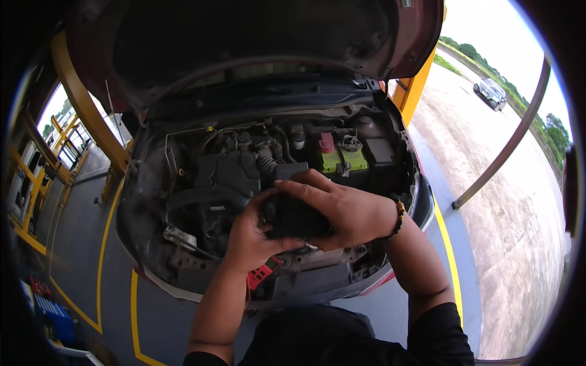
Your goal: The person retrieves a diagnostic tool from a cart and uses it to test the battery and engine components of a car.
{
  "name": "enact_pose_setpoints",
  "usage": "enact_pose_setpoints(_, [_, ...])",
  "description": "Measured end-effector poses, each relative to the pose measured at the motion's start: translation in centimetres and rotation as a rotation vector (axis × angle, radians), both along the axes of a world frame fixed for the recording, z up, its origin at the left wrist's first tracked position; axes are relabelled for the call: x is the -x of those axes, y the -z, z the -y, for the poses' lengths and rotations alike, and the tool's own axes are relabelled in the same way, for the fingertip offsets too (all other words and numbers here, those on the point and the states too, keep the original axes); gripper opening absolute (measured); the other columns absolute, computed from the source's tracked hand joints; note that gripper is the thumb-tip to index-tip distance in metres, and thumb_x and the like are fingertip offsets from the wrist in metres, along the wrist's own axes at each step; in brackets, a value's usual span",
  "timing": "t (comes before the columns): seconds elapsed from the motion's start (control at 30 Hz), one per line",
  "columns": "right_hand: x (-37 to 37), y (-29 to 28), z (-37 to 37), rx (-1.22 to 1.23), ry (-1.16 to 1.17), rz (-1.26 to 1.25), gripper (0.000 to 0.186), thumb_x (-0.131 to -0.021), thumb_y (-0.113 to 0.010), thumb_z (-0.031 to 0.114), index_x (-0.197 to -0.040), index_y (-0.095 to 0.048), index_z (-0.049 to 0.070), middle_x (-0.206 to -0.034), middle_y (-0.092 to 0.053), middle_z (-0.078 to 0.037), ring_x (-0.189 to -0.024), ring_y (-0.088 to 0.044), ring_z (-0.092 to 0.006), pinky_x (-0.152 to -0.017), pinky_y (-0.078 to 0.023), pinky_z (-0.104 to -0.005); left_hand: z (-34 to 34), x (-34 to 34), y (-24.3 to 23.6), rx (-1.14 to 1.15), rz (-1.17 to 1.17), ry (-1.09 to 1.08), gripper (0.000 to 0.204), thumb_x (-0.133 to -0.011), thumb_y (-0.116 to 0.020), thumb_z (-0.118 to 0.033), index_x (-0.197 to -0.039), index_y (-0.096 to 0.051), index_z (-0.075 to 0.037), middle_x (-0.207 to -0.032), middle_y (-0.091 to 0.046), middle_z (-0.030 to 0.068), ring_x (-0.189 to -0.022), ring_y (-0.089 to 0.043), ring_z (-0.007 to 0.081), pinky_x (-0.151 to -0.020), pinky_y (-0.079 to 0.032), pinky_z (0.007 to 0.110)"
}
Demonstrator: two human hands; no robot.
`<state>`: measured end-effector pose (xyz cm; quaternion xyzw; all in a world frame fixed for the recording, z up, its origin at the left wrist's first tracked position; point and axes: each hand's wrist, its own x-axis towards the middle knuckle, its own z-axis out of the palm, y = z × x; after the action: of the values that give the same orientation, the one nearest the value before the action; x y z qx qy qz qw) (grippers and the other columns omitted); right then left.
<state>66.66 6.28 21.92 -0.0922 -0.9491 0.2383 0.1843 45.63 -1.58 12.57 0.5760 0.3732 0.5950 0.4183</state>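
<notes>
Both hands, left [250,235] and right [342,210], grasp one black box [296,216], mostly hidden. One green-topped battery [343,160] shows behind.

Bright daylight washes out the sky [488,36] at right, while the raised hood [244,43] shades the dim engine bay [213,177]; fisheye bending and black corners ring a sharp centre

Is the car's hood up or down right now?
Up. The hood is raised overhead, leaving the engine bay and green-topped battery exposed.
</notes>
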Motion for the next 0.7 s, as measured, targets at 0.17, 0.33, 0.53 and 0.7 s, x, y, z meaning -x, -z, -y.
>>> enact_pose_setpoints(0.17, [-0.1,0.0,0.1,0.016,0.017,0.062,0.093,-0.071,-0.078,0.018,-0.150,-0.030,0.004,-0.134,-0.041,-0.023,-0.110,-0.059,-0.0437,-0.094,-0.052,-0.0439,0.3,0.0,0.1,0.002,0.020,0.015,0.088,-0.063,-0.094,-0.014,-0.135,-0.045,0.000,-0.123,-0.057,0.0117,-0.114,-0.061,0.0224,-0.096,-0.053,0.037])
enact_pose_setpoints(0.33, [-0.6,1.5,-0.4,-0.013,0.066,-0.055,0.091,-0.074,-0.080,0.028,-0.148,-0.033,0.003,-0.136,-0.042,-0.024,-0.108,-0.060,-0.0434,-0.094,-0.051,-0.0440,0.7,-0.2,0.5,0.083,0.192,-0.022,0.077,-0.067,-0.090,-0.012,-0.130,-0.047,0.001,-0.119,-0.058,0.0115,-0.110,-0.061,0.0205,-0.096,-0.051,0.034])
enact_pose_setpoints(0.53, [1.3,3.6,-1.8,0.175,0.040,0.000,0.077,-0.080,-0.079,0.031,-0.140,-0.044,-0.003,-0.123,-0.058,-0.024,-0.112,-0.060,-0.0399,-0.097,-0.047,-0.0421,1.7,1.2,2.1,0.278,0.338,-0.200,0.070,-0.074,-0.085,-0.022,-0.129,-0.049,0.001,-0.115,-0.061,0.0096,-0.104,-0.062,0.0173,-0.090,-0.051,0.031])
enact_pose_setpoints(0.7, [4.4,6.5,-2.2,0.244,0.027,-0.147,0.064,-0.087,-0.073,0.032,-0.135,-0.049,-0.003,-0.111,-0.064,-0.021,-0.102,-0.064,-0.0393,-0.091,-0.050,-0.0413,3.3,2.3,2.9,0.349,0.653,-0.244,0.062,-0.081,-0.079,-0.028,-0.131,-0.050,-0.003,-0.118,-0.062,0.0081,-0.104,-0.064,0.0209,-0.091,-0.053,0.037])
